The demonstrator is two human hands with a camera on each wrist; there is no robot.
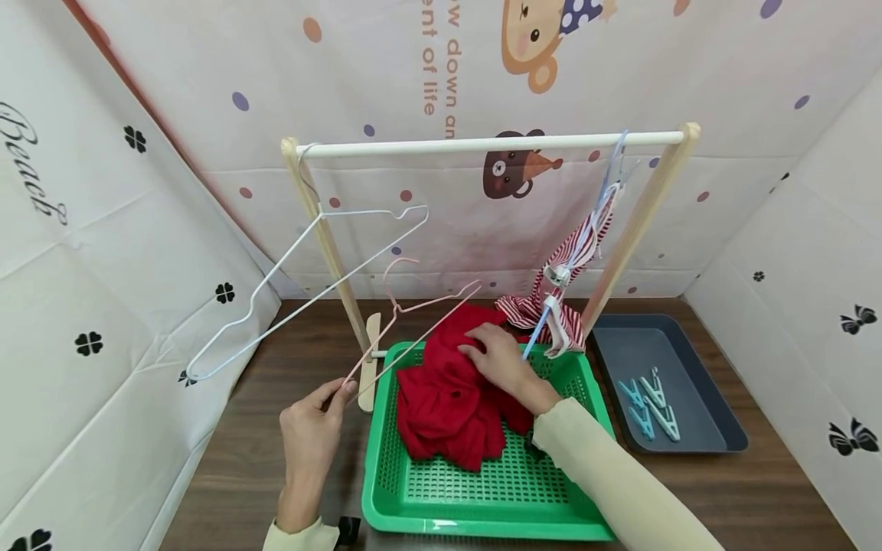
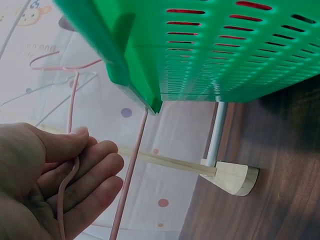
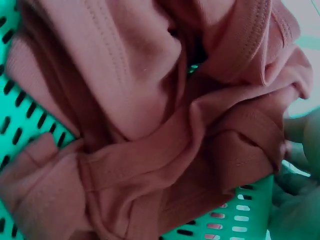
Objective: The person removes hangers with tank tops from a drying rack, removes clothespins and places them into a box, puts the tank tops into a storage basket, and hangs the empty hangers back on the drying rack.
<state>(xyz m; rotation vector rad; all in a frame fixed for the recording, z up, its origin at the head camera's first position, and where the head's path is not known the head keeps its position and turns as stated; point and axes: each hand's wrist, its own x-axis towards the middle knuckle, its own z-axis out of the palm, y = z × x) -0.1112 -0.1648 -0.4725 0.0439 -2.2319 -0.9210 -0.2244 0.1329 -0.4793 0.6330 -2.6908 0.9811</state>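
Note:
My left hand [image 1: 311, 436] pinches one lower corner of a pink clothes hanger [image 1: 441, 324] between thumb and fingertips; its hook points up and away, beside the basket. In the left wrist view, the pink wire crosses the palm under the thumb. My right hand [image 1: 503, 363] touches a crumpled red garment [image 1: 451, 413], its thumb and forefinger apart over the cloth. The garment lies bunched in a green perforated basket [image 1: 489, 528], its upper part over the far rim. In the right wrist view, folds of the garment [image 3: 150, 150] fill most of the frame, with fingers at the right edge.
A white rail [image 1: 482, 145] on wooden posts stands behind the basket. A white hanger [image 1: 262, 291] hangs at its left end, a red-striped garment [image 1: 579, 245] with clips on a blue hanger at its right. A dark tray [image 1: 703, 428] with several clothespins [image 1: 651, 405] sits at the right.

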